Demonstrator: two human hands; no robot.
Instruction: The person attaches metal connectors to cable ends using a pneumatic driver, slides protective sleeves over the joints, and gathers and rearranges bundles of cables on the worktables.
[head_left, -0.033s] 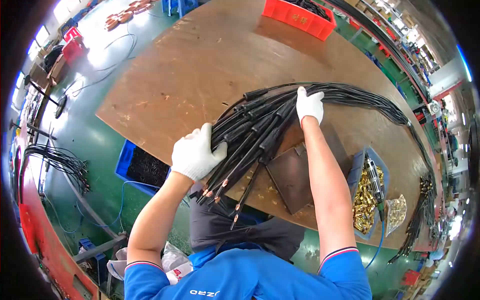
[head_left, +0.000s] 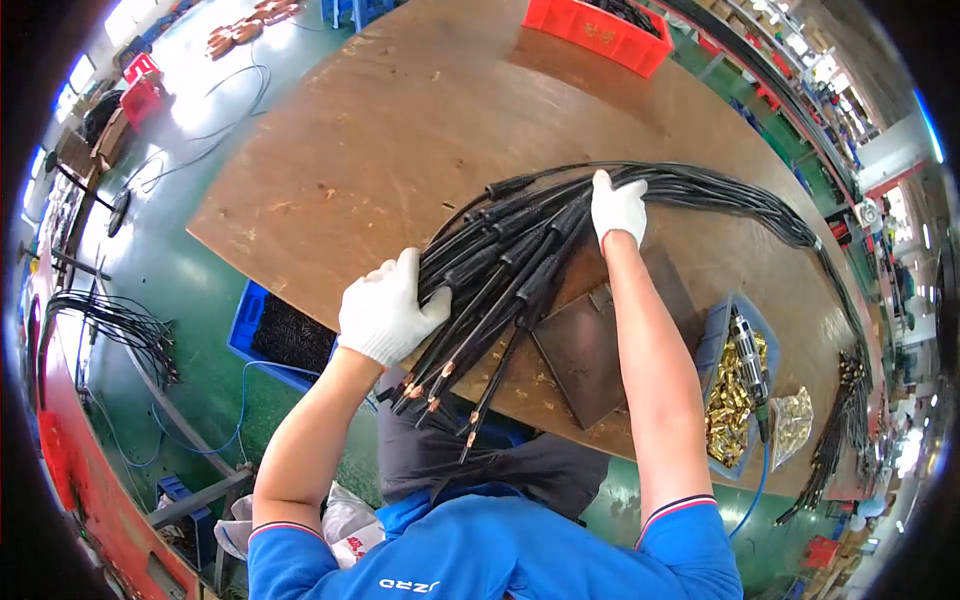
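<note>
A thick bundle of black cables (head_left: 520, 250) lies across the table, its bare copper ends pointing toward me over the near edge. Black sleeves sit on the cables close to those ends. My left hand (head_left: 390, 310), in a white knit glove, is wrapped round the bundle near the stripped ends, thumb on top. Further up, my gloved right hand (head_left: 618, 208) grips the bundle where the cables bend off to the right; its thumb and forefinger show, the other fingers are partly hidden. A dark flat metal block (head_left: 580, 355) lies beside the bundle under my right forearm.
At the right, a blue-grey bin (head_left: 728, 440) holds brass fittings, with a power tool (head_left: 750, 360) on top and a clear bag (head_left: 792, 428) beside it. A red crate (head_left: 600, 38) stands at the far edge. Below the table's left edge is a blue bin (head_left: 245, 325) of black parts.
Almost nothing differs. My left hand and the near cable ends have shifted very slightly left; both hands keep their hold on the bundle.
</note>
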